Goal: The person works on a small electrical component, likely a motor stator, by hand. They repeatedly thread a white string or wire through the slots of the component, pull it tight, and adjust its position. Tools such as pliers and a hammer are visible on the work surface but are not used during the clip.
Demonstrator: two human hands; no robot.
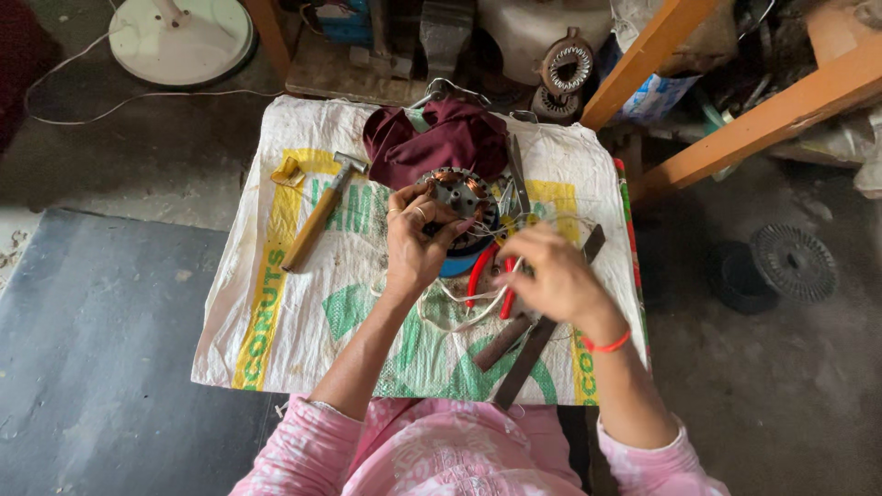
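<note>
Left hand (415, 241) grips the motor coil (462, 197) by its metal rim; likely heavy, stiff. Right hand (551, 276) pinches thin wires (514, 207) (fragile, don't yank).

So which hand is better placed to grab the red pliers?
Probably the right hand: it hovers directly beside the red pliers, while the left hand is gripping the motor stator.
</note>
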